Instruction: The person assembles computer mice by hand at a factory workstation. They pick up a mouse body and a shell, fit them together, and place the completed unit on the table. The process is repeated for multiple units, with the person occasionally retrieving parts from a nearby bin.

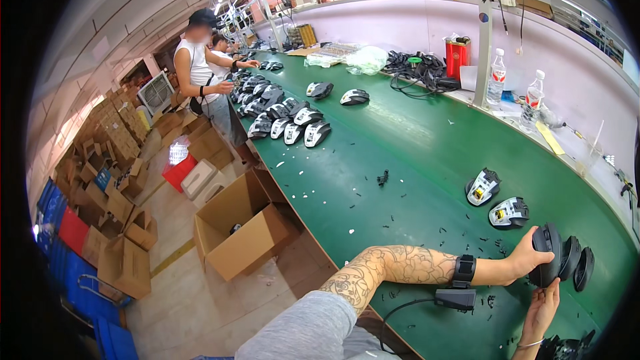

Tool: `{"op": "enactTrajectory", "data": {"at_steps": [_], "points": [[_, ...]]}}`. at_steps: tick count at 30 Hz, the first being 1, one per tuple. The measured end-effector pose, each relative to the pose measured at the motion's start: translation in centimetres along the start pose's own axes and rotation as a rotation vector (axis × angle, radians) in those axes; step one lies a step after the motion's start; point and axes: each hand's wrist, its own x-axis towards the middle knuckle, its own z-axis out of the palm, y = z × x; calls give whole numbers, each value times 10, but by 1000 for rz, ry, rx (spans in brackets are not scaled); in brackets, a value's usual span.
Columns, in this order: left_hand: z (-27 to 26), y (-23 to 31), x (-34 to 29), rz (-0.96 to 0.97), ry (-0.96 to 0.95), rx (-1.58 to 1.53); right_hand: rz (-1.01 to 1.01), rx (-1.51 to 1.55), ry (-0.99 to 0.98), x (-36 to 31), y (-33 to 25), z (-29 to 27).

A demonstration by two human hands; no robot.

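My left hand (527, 258), at the end of a tattooed forearm with a black wrist strap, grips a black computer mouse shell (548, 253) stood on edge on the green belt (413, 153). Two more black shells (577, 263) lean right behind it. My right hand (543, 310) comes up from below with its fingers spread, the fingertips at the lower edge of the held shell. Two opened mice (497, 201) with white and yellow insides lie just left of my left hand.
Several finished mice (293, 127) lie in rows farther up the belt, where a co-worker (200, 60) stands. An open cardboard box (243, 227) sits on the floor at left. Water bottles (513, 90), a red can (457, 57) and cables (417, 70) line the right side. Small black bits litter the belt.
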Motion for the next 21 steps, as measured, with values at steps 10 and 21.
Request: {"op": "enactTrajectory", "data": {"at_steps": [10, 21], "points": [[-24, 21, 34, -331, -210, -241, -197, -409, -28, 1, -16, 6], [-23, 13, 31, -130, -155, 153, -157, -416, 62, -8, -18, 17]]}}
